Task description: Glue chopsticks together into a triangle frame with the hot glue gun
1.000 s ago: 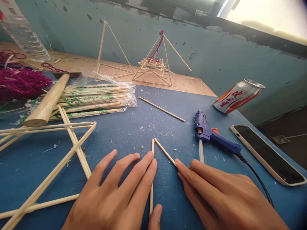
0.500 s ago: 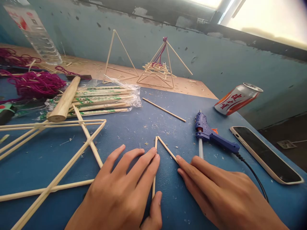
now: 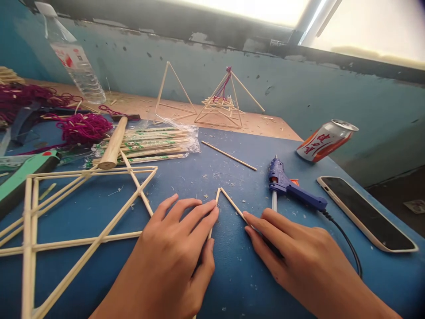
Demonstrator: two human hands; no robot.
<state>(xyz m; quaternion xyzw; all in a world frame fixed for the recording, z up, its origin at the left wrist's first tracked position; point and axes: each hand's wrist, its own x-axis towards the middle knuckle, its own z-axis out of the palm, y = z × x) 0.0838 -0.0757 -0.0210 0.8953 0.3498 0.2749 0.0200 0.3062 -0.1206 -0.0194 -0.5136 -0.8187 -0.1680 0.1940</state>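
Note:
Two thin bamboo sticks meet in a point on the blue table, forming an upside-down V. My left hand lies over the left stick with fingers stretched flat, pressing it down. My right hand lies over the right stick the same way, fingers together and flat. A blue glue gun lies just beyond my right hand, its nozzle pointing away from me.
A large flat frame of sticks lies at left, with a wooden mallet, a pack of sticks and purple yarn behind it. A phone and tipped can sit at right. Two stick pyramids and a bottle stand at the back.
The view has tilted up and drifted left, showing more of the frame and the bottle. Both hands stay pressed on the two joined sticks; my left thumb has tucked in closer.

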